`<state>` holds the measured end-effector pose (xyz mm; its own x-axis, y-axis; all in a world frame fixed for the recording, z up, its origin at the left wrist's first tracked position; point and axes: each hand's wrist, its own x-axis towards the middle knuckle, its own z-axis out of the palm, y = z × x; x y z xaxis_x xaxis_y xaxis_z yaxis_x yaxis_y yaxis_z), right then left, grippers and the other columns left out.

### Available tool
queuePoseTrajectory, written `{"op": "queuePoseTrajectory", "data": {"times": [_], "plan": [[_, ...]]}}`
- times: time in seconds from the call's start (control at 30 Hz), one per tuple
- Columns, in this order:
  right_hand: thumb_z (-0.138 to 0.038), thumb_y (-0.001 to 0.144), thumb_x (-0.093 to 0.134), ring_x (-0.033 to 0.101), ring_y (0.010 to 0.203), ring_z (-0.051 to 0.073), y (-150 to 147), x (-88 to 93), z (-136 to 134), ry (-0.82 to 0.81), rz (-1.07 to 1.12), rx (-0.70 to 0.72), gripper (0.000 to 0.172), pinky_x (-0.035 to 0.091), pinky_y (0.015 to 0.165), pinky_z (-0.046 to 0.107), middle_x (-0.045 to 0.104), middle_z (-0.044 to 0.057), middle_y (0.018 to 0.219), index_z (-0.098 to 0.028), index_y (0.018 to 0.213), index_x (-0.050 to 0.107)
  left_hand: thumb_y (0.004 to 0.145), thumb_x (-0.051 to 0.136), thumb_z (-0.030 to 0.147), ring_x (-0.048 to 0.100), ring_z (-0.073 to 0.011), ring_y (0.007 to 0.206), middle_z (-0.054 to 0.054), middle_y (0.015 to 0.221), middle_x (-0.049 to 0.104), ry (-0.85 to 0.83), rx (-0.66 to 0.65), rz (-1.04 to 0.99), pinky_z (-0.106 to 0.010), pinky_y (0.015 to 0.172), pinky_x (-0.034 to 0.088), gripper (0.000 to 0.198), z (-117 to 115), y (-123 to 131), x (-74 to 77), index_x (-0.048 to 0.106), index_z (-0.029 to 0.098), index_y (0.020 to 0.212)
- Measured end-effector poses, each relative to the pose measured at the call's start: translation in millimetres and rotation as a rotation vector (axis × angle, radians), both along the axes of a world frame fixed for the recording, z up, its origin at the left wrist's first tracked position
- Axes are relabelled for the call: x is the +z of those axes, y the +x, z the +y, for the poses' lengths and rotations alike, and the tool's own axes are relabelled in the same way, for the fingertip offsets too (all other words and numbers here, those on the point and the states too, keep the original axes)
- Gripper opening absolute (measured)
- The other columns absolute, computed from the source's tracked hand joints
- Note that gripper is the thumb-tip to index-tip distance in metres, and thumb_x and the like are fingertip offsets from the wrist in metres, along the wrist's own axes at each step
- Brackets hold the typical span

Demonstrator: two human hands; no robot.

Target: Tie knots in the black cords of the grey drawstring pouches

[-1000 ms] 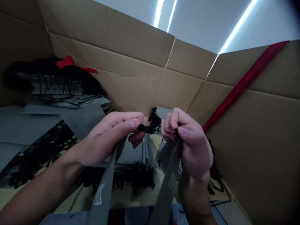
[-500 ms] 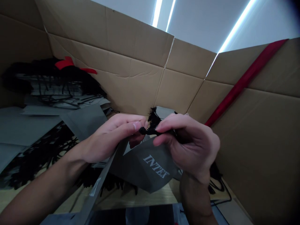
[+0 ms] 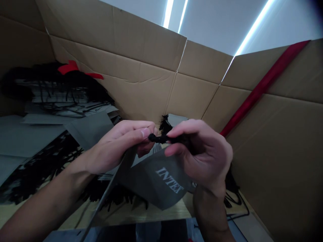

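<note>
Between my hands runs a short black cord [image 3: 160, 138] with a knot at its left end. My left hand [image 3: 121, 143] is closed, its thumb and fingertips pinching right at the knot. With thumb and forefinger, my right hand [image 3: 202, 151] holds the cord's other side; the rest of its fingers are curled and partly hidden. Below the hands hangs a grey sheet-like piece, perhaps a bag, printed "INTEX" [image 3: 161, 181] in white. Its left flap rises to my left hand, and its upper right part passes behind my right hand.
Stacks of grey pieces [image 3: 91, 129] with black cords [image 3: 47, 164] lie at the left, a red strip [image 3: 69, 68] on top. A smaller stack [image 3: 176, 119] stands behind my hands. Cardboard walls [image 3: 141, 87] enclose the wooden table [image 3: 171, 210]. A black cable [image 3: 237, 201] lies at right.
Both hands have shifted slightly left, still holding the cord, and more of the cord shows between them. The grey piece's left flap has swung and now shows nearly edge-on.
</note>
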<state>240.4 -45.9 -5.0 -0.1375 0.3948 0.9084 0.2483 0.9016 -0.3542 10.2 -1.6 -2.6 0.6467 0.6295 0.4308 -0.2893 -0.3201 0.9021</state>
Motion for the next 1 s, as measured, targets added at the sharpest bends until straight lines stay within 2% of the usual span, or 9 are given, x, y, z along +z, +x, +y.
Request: {"op": "queuePoseTrajectory", "data": {"times": [0.07, 0.13, 0.27, 0.37, 0.47, 0.6, 0.73, 0.87, 1.0], "plan": [[-0.033, 0.089, 0.114, 0.082, 0.087, 0.023, 1.3, 2.8, 0.9, -0.029, -0.030, 0.034, 0.042, 0.071, 0.082, 0.036, 0.089, 0.002, 0.105, -0.029, 0.121, 0.089, 0.121, 0.066, 0.044, 0.045, -0.0138, 0.069, 0.001, 0.077, 0.051, 0.055, -0.006, 0.020, -0.023, 0.060, 0.041, 0.048, 1.5, -1.1, 0.0, 0.059, 0.020, 0.081], [-0.035, 0.086, 0.116, 0.081, 0.089, 0.021, 1.2, 4.4, 3.2, -0.048, -0.077, 0.085, 0.050, 0.070, 0.080, 0.034, 0.088, 0.002, 0.109, -0.029, 0.126, 0.087, 0.124, 0.063, 0.043, 0.047, -0.0138, 0.070, 0.001, 0.079, 0.053, 0.174, 0.011, 0.061, -0.024, 0.063, 0.042, 0.048, 2.5, -1.8, 0.3, 0.059, 0.020, 0.082], [-0.025, 0.094, 0.108, 0.080, 0.082, 0.016, -2.8, 3.7, 6.5, -0.062, -0.093, 0.155, 0.028, 0.065, 0.072, 0.027, 0.089, 0.000, 0.102, -0.027, 0.113, 0.087, 0.125, 0.062, 0.036, 0.049, -0.0139, 0.074, 0.002, 0.080, 0.054, 0.396, 0.076, 0.105, -0.024, 0.068, 0.043, 0.044, 1.4, -1.4, 2.6, 0.063, 0.020, 0.085], [-0.026, 0.094, 0.107, 0.073, 0.067, 0.013, -5.6, 3.8, 5.0, -0.092, -0.069, 0.136, 0.025, 0.056, 0.057, 0.024, 0.085, -0.002, 0.090, -0.025, 0.104, 0.085, 0.126, 0.061, 0.031, 0.047, -0.0120, 0.071, 0.004, 0.079, 0.053, 0.487, 0.069, 0.095, -0.023, 0.066, 0.041, 0.041, -2.0, -1.3, 4.0, 0.063, 0.020, 0.087], [-0.023, 0.090, 0.108, 0.065, 0.059, 0.010, -7.8, 5.3, 4.4, -0.113, -0.069, 0.158, 0.029, 0.049, 0.050, 0.021, 0.082, -0.004, 0.085, -0.024, 0.100, 0.081, 0.127, 0.059, 0.029, 0.046, -0.0124, 0.071, 0.004, 0.078, 0.051, 0.524, 0.090, 0.113, -0.025, 0.065, 0.040, 0.040, -5.9, -2.1, 4.2, 0.061, 0.020, 0.088], [-0.012, 0.084, 0.107, 0.062, 0.058, 0.007, -12.2, 5.1, 8.9, -0.083, -0.031, 0.232, 0.033, 0.051, 0.052, 0.018, 0.080, -0.006, 0.082, -0.022, 0.095, 0.078, 0.128, 0.056, 0.031, 0.041, -0.0119, 0.068, 0.005, 0.076, 0.044, 0.543, 0.092, 0.112, -0.026, 0.061, 0.036, 0.043, -9.6, -3.4, 2.9, 0.055, 0.021, 0.086], [-0.008, 0.082, 0.106, 0.066, 0.059, 0.008, -15.3, 0.0, 14.4, -0.078, 0.026, 0.297, 0.032, 0.054, 0.054, 0.017, 0.078, -0.006, 0.079, -0.022, 0.093, 0.080, 0.128, 0.055, 0.029, 0.040, -0.0113, 0.069, 0.006, 0.078, 0.043, 0.579, 0.101, 0.083, -0.025, 0.060, 0.035, 0.041, -10.9, -2.7, 0.5, 0.055, 0.021, 0.088], [-0.006, 0.083, 0.107, 0.065, 0.058, 0.008, -16.9, -3.7, 15.8, -0.121, 0.073, 0.370, 0.031, 0.054, 0.052, 0.016, 0.079, -0.005, 0.080, -0.023, 0.095, 0.083, 0.129, 0.054, 0.029, 0.042, -0.0108, 0.070, 0.006, 0.080, 0.046, 0.564, 0.076, 0.073, -0.023, 0.061, 0.037, 0.038, -10.5, -1.9, -2.0, 0.057, 0.022, 0.092], [-0.014, 0.084, 0.110, 0.066, 0.056, 0.010, -19.3, -4.0, 14.7, -0.197, 0.134, 0.428, 0.029, 0.055, 0.050, 0.019, 0.079, -0.003, 0.077, -0.023, 0.091, 0.083, 0.128, 0.057, 0.033, 0.051, -0.0122, 0.073, 0.005, 0.082, 0.055, 0.526, 0.054, 0.062, -0.025, 0.064, 0.043, 0.036, -8.4, -3.8, -4.5, 0.066, 0.022, 0.096]]}}
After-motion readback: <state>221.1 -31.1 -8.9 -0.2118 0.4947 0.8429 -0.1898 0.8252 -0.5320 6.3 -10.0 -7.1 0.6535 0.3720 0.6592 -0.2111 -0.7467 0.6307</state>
